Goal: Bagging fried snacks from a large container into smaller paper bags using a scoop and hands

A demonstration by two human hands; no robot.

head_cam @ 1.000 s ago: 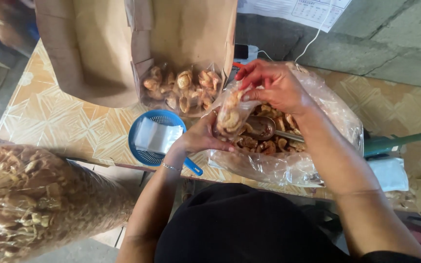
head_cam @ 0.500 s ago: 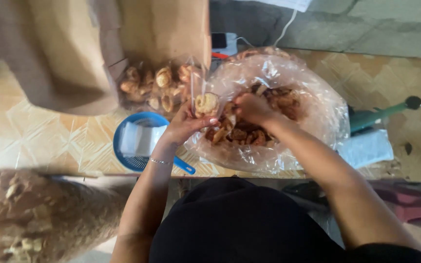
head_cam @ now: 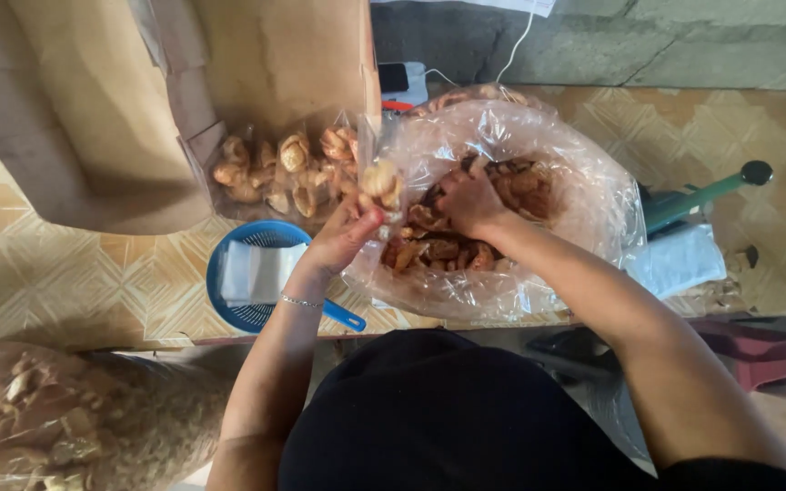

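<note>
Patterned worktop | left hand grip pinches small snack bag upright for filling | right hand grip closed on fried pieces inside big plastic bag

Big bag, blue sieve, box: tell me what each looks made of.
Big bag: thin clear plastic film, glossy and crinkled. Blue sieve: likely moulded plastic, uniform colour with fine mesh slots. Box: brown cardboard, matte with folded flaps.

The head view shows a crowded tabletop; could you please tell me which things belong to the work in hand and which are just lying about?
In use:
left hand holding small clear packet
right hand in big plastic bag of fried snacks
filled packets

Lying about:
blue sieve
cardboard box
green-handled tool
white cloth
</note>
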